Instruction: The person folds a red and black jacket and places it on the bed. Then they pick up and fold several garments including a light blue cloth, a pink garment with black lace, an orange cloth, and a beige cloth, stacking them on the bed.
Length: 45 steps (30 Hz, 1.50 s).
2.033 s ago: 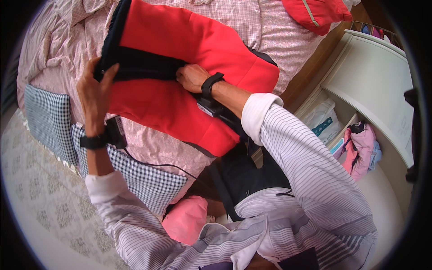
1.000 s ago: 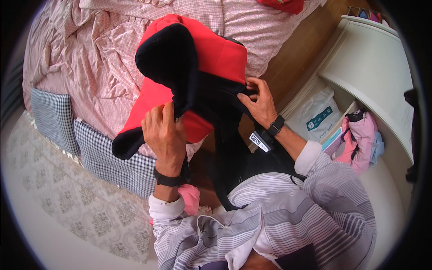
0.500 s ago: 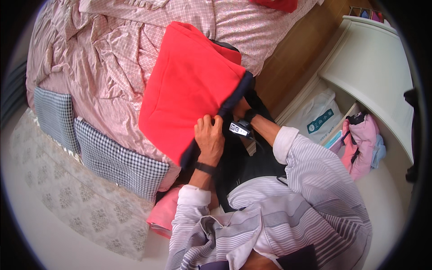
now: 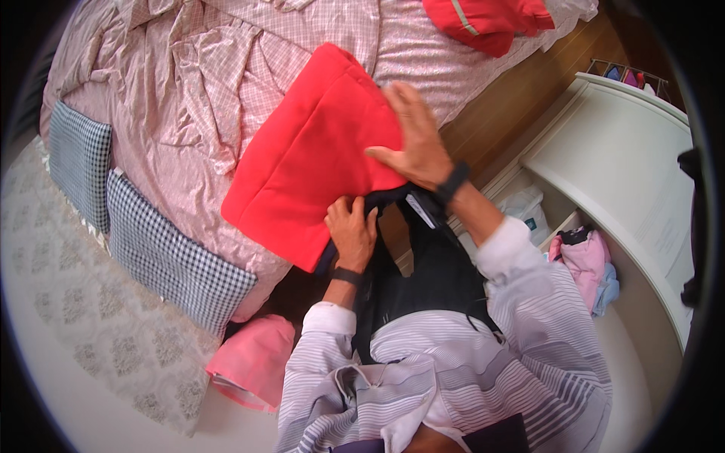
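Note:
A red folded garment (image 4: 310, 158) with a dark navy edge lies over the near side of the bed, in front of me. My left hand (image 4: 350, 230) grips its near edge by the navy trim, fingers curled over the cloth. On the garment's right side is my right hand (image 4: 419, 147), open, thumb and fingers spread, palm toward the red cloth. It is slightly blurred, so whether it presses on the cloth I cannot tell. Below the right wrist a dark item with a white label (image 4: 421, 210) shows in part.
Another red garment (image 4: 491, 23) lies at the bed's far right. Checked cushions (image 4: 177, 249) line the left edge, by a patterned rug (image 4: 124, 355). A pink bundle (image 4: 253, 362) sits below. At right, a white cabinet (image 4: 612, 143) has an open drawer with a white bag (image 4: 525, 208) and pink clothing (image 4: 581, 257).
My right hand has come from behind the garment's right edge up over its red face, fingers now spread. The left hand stays on the near edge. The view has shifted slightly.

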### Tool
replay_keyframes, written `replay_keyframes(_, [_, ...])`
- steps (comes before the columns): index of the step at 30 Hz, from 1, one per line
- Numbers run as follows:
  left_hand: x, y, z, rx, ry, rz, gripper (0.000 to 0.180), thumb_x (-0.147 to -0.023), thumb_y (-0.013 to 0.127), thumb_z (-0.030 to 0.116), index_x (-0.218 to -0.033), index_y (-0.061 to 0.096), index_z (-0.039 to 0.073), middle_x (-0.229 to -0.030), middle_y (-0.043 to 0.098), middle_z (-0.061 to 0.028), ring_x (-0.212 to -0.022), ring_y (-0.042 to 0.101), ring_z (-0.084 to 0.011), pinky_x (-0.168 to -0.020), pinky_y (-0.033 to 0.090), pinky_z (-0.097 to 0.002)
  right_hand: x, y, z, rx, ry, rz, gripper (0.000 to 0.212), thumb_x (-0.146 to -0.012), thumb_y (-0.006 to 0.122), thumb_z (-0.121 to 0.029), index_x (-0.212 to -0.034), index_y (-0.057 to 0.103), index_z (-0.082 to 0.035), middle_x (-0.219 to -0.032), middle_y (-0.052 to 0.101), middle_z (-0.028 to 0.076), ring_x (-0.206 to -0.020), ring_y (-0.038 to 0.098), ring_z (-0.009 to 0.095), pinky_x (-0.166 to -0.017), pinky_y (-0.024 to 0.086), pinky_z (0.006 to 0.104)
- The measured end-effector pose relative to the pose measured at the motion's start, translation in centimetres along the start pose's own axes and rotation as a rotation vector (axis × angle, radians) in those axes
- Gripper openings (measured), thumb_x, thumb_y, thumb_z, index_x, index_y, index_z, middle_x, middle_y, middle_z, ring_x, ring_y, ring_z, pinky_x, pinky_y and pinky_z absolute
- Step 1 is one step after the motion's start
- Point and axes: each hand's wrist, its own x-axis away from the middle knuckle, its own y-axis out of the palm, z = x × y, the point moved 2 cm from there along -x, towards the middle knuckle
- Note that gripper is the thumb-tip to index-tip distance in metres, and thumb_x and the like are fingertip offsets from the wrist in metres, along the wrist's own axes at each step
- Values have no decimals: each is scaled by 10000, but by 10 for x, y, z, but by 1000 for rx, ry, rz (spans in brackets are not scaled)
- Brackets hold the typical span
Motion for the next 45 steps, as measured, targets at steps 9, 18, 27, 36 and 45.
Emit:
replay_keyframes(9, [23,-37,-57,84,-347,376,460,-793,780,115,-1177,581,-41,-1165,562,-216,-1112,531,-394,-982,425,-467,-45,47,83,-34,256,-347,1190,-615,849,-570,-1484,311,38,-1428,467,249,-1335,446,393,-1107,374,459])
replay_keyframes(18, [42,-14,-126,212,-919,446,1085,-616,941,257,-1465,340,-55,-1435,434,-252,-1323,414,-396,-1136,308,-492,-68,46,91,-122,256,-542,1018,-571,873,-546,-1337,503,13,-1299,541,237,-1245,493,383,-1075,396,445])
replay_keyframes(27, [62,-4,-185,1198,-854,167,825,-744,866,241,-1398,457,-52,-1344,557,-154,-1193,554,-274,-1031,434,-384,-74,44,92,-224,341,-557,970,-588,899,-478,-1343,511,-8,-1290,548,218,-1247,503,351,-1076,401,407])
replay_keyframes(36, [45,-44,-178,1285,-933,129,642,-780,827,125,-1318,541,-76,-1240,633,-116,-1099,613,-241,-991,467,-363,-82,27,68,-392,540,-584,795,-660,888,-376,-1299,583,-15,-1182,678,169,-1108,640,273,-959,494,366])
replay_keyframes(45, [21,-121,-152,1367,-758,106,699,-764,809,58,-1375,489,-53,-1289,601,-129,-1143,599,-258,-1013,473,-369,-72,-32,5,-556,515,-572,657,-775,825,-320,-1311,586,-23,-1198,680,135,-1111,621,222,-981,474,349])
